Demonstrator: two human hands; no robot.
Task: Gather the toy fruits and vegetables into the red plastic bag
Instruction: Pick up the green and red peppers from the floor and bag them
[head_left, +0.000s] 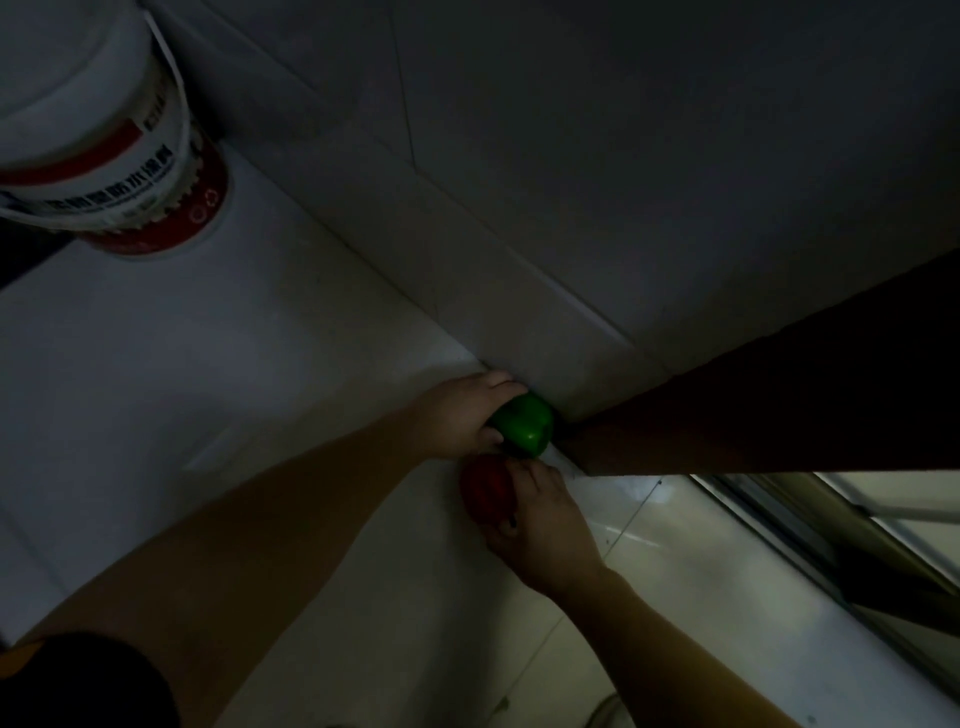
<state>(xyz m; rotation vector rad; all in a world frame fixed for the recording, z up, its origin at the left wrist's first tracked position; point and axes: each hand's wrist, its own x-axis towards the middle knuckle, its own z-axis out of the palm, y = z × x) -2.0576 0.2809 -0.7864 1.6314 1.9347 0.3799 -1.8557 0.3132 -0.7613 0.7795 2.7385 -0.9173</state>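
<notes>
The scene is dim. A green toy pepper (525, 423) sits on the white floor in the corner where the wall meets a dark wooden panel. My left hand (462, 415) grips it from the left, fingers curled over its top. Just below it lies a red toy pepper (485, 488), and my right hand (545, 525) holds it from the right with fingers wrapped around its side. The red plastic bag is not in view.
A white bucket with a red band and printed label (104, 140) stands at the upper left. The grey wall (571, 182) runs diagonally behind the toys. A dark wooden panel (779, 395) and a metal door track (831, 530) lie to the right.
</notes>
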